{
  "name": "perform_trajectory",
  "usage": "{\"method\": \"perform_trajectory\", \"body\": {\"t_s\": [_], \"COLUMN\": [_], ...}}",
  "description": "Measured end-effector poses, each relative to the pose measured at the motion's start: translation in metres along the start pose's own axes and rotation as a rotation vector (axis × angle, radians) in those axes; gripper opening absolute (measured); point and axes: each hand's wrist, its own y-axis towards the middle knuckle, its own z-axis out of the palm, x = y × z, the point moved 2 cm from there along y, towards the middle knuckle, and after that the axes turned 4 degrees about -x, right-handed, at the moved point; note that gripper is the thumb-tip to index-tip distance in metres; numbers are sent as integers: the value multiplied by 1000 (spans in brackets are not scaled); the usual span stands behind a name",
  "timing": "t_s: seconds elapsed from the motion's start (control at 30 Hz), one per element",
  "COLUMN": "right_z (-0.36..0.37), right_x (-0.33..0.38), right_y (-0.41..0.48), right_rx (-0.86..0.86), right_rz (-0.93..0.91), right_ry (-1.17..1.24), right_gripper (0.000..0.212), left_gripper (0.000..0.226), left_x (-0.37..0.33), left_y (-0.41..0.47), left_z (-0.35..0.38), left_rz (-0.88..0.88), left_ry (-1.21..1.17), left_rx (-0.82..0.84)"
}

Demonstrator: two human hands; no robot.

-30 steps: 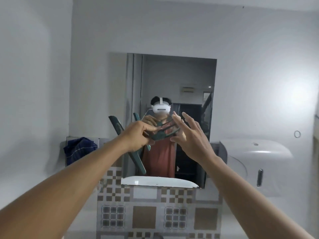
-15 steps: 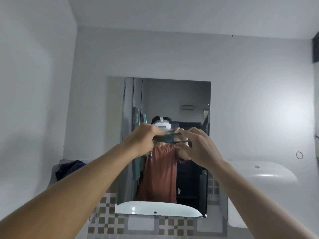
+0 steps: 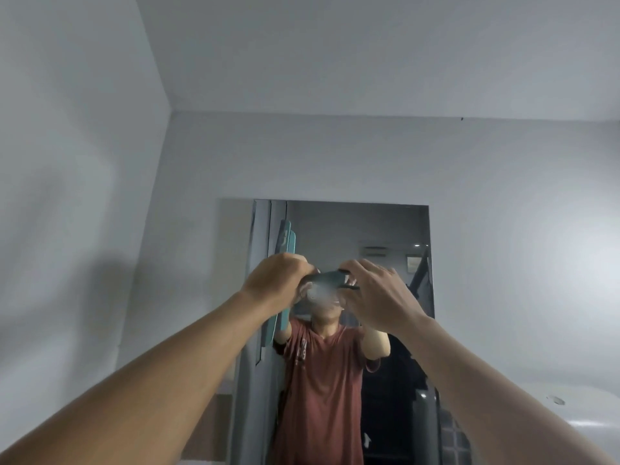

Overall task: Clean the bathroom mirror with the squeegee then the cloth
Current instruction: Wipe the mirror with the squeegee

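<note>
Fingers: left hand curled round the squeegee handle near the blade; right hand pinching the handle's far end.
Squeegee: teal, blade upright at the mirror, left side; contact unclear. Judged light, stiff plastic with a soft rubber edge; best held by the handle.
Mirror: smooth, fragile glass, wall-mounted.
Room: plain white wall, ceiling. Cloth not in view.
</note>
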Motion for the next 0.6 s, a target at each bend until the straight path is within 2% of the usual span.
{"method": "perform_trajectory", "body": {"t_s": [0.2,0.33,0.47,0.6], "right_z": [11,20,27,35], "right_x": [-1,-4,-7,-5], "right_y": [31,45,50,58], "right_rx": [-46,-18,-19,-4], "right_rz": [-101,-59,-1,22], "right_ry": [-60,-37,-37,-7], "right_gripper": [36,32,43,44], "left_gripper": [8,30,38,49], "left_x": [26,41,48,51], "left_y": [15,-4,-48,-89], "left_z": [1,10,27,53], "left_rz": [0,-77,-176,-300], "left_ry": [41,97,124,136], "left_rx": [-82,-215,-368,-332]}}
